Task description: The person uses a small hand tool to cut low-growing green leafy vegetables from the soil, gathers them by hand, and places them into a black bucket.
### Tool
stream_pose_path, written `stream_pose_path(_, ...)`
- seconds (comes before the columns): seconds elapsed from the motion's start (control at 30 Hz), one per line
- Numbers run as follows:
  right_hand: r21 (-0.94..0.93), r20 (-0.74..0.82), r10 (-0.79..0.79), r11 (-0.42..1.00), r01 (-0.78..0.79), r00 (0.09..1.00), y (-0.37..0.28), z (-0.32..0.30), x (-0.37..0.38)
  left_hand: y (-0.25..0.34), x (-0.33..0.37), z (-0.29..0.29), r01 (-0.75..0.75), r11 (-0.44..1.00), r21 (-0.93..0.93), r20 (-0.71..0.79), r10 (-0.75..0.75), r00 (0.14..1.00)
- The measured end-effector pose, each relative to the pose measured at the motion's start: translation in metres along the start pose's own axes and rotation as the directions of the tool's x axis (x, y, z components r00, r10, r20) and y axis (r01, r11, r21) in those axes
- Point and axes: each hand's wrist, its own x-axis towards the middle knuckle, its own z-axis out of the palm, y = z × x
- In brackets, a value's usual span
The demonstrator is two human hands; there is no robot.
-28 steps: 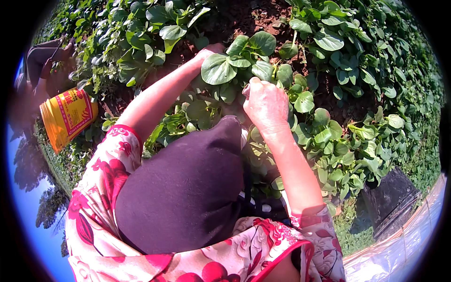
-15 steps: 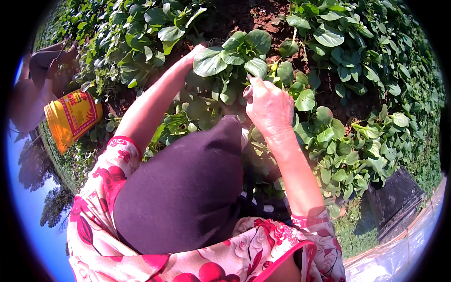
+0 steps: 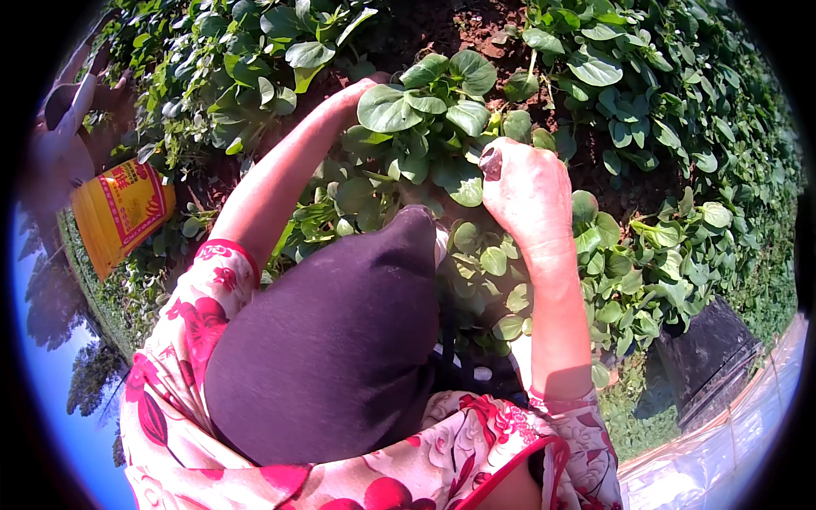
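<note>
My right hand (image 3: 534, 187) is closed in a fist around a tool handle (image 3: 491, 163). Only the handle's dark, rounded end shows; the rest is hidden, so I cannot tell the tool's kind. It is just right of a broad-leaved green vegetable plant (image 3: 429, 102) with glossy, rounded leaves. From the left, my left hand (image 3: 361, 87) reaches to that plant's far left side. Leaves cover its fingers, so whether it grips the stem is hidden.
Dense leafy plants (image 3: 629, 93) grow around, with reddish soil (image 3: 476, 30) between them. A yellow bucket (image 3: 123, 212) stands at left, near another person (image 3: 64, 157). My dark-clothed knee (image 3: 331, 340) rises between my arms. A black container (image 3: 705, 361) and clear plastic sheeting (image 3: 722, 455) are at lower right.
My right hand has moved right, away from the plant's stem area, with the handle still in it. My left hand and the plant's leaves have shifted slightly right.
</note>
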Motion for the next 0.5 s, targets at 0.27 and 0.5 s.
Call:
stream_pose_path(0.27,-0.129,0.099,-0.02,0.991,0.033,0.995,-0.025,0.0,-0.002,-0.004,0.028,0.033,0.147,0.884,0.444,-0.201,-0.062,0.978)
stream_pose_path(0.5,-0.169,0.104,-0.035,0.984,0.052,0.994,-0.028,0.003,0.0,0.008,0.019,0.037,0.089,0.936,0.341,-0.174,-0.03,0.984)
